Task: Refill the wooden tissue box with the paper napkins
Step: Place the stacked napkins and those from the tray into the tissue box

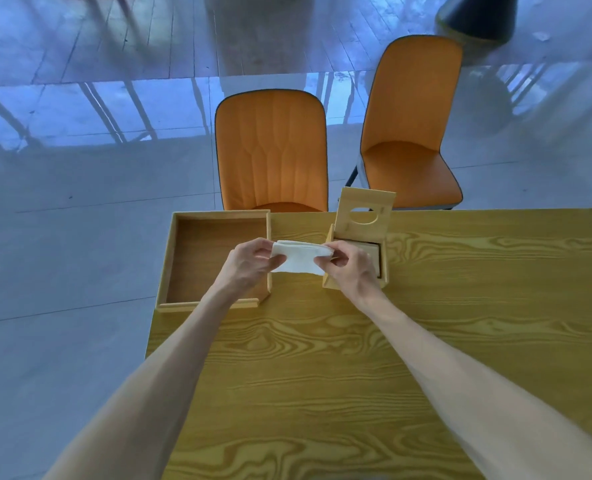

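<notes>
I am holding a small stack of white paper napkins in the middle of the frame, up above the tabletop. My left hand pinches the left end of the napkins, with my thumb on the near side and my fingers curled behind. My right hand pinches the right end the same way. Both hands are closed on the napkins. The stack looks folded, with a thick rolled edge on top and a flat sheet hanging down.

Just behind my right hand is the wooden tissue box. It sits on the tabletop, a bit right of the middle of the frame. Its lid stands straight up at the back, and the lid has an oval hole in it. My hand hides much of the box, so I cannot tell what is inside.

To the left of my left hand is a wide, flat wooden tray. It sits at the left edge of the tabletop.

Past the tabletop, in the upper half of the frame, are two orange chairs on a shiny pale floor.
</notes>
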